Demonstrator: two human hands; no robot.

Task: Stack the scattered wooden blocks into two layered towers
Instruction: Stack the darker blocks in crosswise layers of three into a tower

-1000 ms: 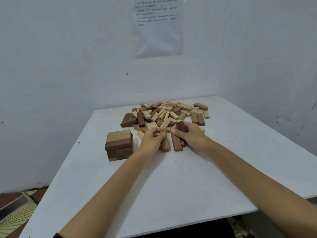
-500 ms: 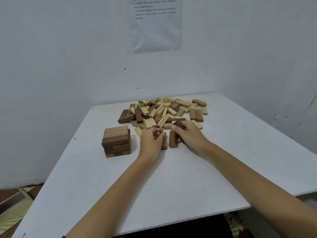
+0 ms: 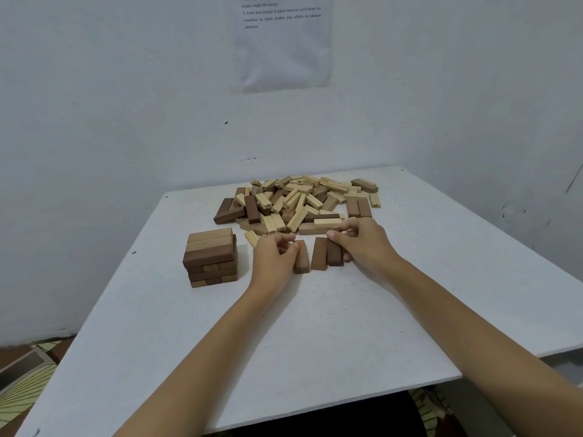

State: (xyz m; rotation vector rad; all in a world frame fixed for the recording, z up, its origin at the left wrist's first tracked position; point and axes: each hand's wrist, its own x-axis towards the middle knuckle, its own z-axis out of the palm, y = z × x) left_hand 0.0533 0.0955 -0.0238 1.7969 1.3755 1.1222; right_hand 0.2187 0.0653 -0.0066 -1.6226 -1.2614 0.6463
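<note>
A short tower of light and dark wooden blocks stands on the left of the white table. Behind my hands lies a loose pile of scattered blocks. Three brown blocks lie side by side on the table in front of the pile. My left hand has curled fingers against the left block. My right hand rests its curled fingers on the right dark block, beside the middle block. Part of each outer block is hidden by fingers.
The table sits in a corner of white walls. A printed paper sheet hangs on the back wall. Patterned floor shows past the table's left edge.
The dark block that my right hand held above the row now lies flat beside the middle block. The left block has slid a little apart from the other two.
</note>
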